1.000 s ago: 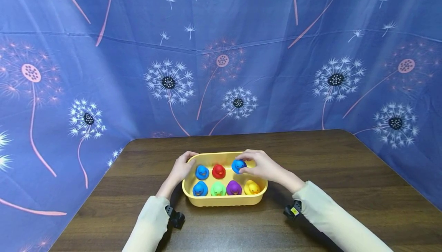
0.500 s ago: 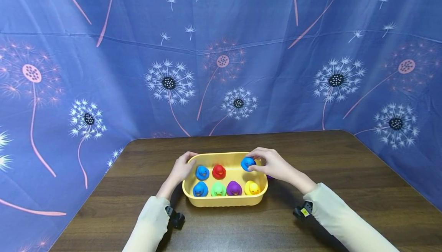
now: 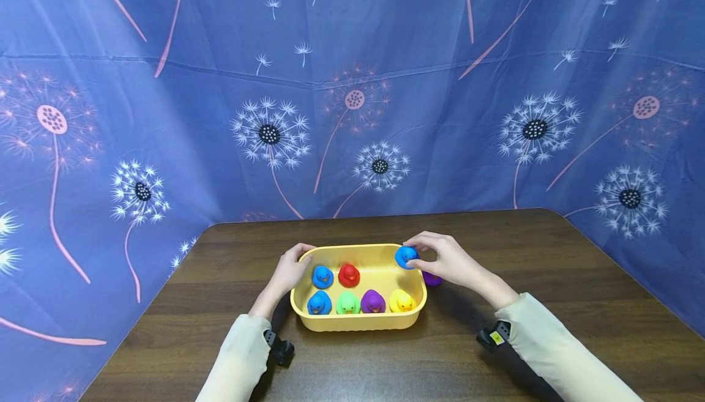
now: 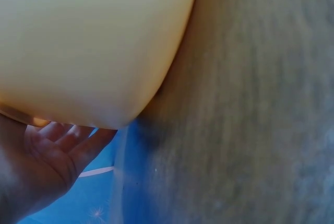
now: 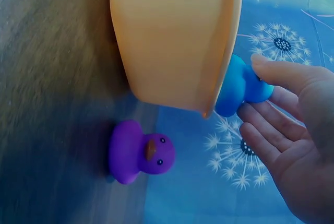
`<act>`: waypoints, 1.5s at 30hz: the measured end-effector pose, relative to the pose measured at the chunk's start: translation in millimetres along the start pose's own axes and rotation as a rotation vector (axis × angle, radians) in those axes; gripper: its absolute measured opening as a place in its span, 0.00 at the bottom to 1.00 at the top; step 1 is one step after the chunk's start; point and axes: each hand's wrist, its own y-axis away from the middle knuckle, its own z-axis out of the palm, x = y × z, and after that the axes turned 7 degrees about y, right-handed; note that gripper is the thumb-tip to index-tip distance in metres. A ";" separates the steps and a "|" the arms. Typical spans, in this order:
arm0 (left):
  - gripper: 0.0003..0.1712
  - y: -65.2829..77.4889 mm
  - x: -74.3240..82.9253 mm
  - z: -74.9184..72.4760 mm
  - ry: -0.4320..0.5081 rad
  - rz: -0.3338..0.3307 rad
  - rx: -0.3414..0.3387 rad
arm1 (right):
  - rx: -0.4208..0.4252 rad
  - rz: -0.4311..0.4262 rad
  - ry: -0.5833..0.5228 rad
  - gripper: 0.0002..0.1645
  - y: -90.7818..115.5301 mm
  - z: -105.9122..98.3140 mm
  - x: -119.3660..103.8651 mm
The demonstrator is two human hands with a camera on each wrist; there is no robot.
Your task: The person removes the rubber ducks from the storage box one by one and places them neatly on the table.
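Several rubber ducks sit in a yellow tub (image 3: 360,323). In the back row are a blue duck (image 3: 322,277) and a red duck (image 3: 349,275). The front row has another blue duck (image 3: 319,303), a green duck (image 3: 347,303), a purple duck (image 3: 373,301) and a yellow duck (image 3: 402,301). My left hand (image 3: 289,271) grips the tub's left end at the rim. Thumb and fingers of my right hand (image 3: 448,259) pinch a third blue duck (image 5: 245,85) at the back right corner, level with the rim. Outside the right wall stands a second purple duck (image 5: 138,151).
A dark wood table (image 3: 352,365) carries the tub. Behind it hangs a blue cloth (image 3: 352,35) with dandelion prints. Each wrist wears a small black camera, such as the left wrist camera (image 3: 281,348).
My right hand has carried the blue duck right and up, from inside the tub to its back right corner. The outside purple duck has come into view. My left hand stays put.
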 end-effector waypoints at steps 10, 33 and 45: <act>0.12 -1.1 -2.5 1.5 -0.003 -0.003 -0.002 | 0.023 -0.020 0.007 0.19 5.6 -4.3 6.2; 0.13 0.0 -0.1 -0.6 0.008 -0.006 0.001 | 0.049 -0.024 0.055 0.23 14.7 -15.8 18.8; 0.13 -0.1 0.1 0.2 -0.002 -0.009 -0.002 | 0.052 0.010 0.080 0.22 24.9 -20.7 27.5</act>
